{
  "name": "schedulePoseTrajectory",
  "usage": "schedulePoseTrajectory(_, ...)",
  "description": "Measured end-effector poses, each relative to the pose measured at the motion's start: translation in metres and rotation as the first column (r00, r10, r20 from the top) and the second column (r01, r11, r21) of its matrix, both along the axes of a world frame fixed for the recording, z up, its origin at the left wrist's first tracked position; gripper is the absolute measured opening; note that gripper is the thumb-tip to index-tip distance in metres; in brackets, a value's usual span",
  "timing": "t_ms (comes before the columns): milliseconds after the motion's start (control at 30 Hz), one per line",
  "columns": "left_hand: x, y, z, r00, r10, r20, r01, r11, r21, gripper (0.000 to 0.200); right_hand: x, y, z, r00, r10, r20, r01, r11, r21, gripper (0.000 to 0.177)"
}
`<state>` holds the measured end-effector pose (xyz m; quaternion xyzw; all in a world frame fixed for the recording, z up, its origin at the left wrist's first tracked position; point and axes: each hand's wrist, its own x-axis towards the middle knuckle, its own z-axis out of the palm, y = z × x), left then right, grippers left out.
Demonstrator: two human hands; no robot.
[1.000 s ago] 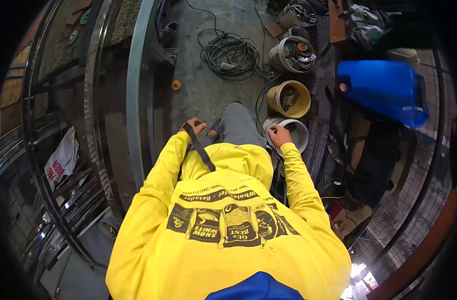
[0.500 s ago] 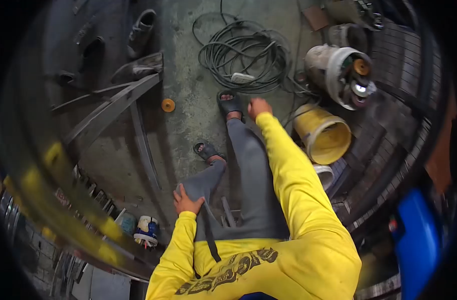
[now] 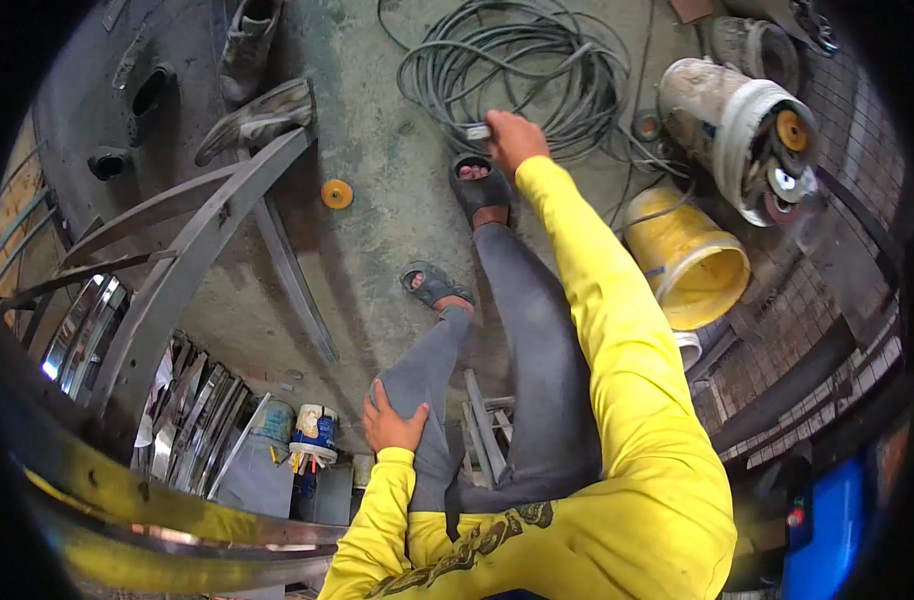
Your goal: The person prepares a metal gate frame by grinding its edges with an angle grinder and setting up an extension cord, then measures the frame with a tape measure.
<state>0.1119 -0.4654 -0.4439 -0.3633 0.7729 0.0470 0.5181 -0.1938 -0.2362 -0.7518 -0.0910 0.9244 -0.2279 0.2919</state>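
My left hand rests on my left knee with its fingers spread, holding nothing. My right hand reaches down past my right foot to a white extension socket on the near side of a coiled grey cable. Its fingers are curled over the socket's right end, which they hide. The cable lies in loose loops on the concrete floor. Just below the socket is my right sandal.
An orange disc lies on the floor. To the right are a white bucket of discs and a tipped yellow bucket. A metal frame stands left, near shoes. Several paint containers sit lower left.
My right hand has moved forward from beside my foot to the white socket and closed at its end. My left hand stays on my knee. The view has shifted slightly.
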Motion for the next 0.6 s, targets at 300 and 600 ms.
schedulePoseTrajectory(300, -0.136, 0.015, 0.034, 0.601, 0.546, -0.584, -0.111, 0.78, 0.616, 0.06, 0.006, -0.018, 0.332, 0.893, -0.184, -0.41, -0.107, 0.8, -0.591, 0.028)
schedulePoseTrajectory(600, -0.212, 0.031, 0.034, 0.581, 0.718, -0.384, 0.37, 0.188, 0.91, 0.043, 0.051, -0.073, 0.445, 0.916, -0.075, -0.395, -0.31, 0.492, -0.814, 0.021)
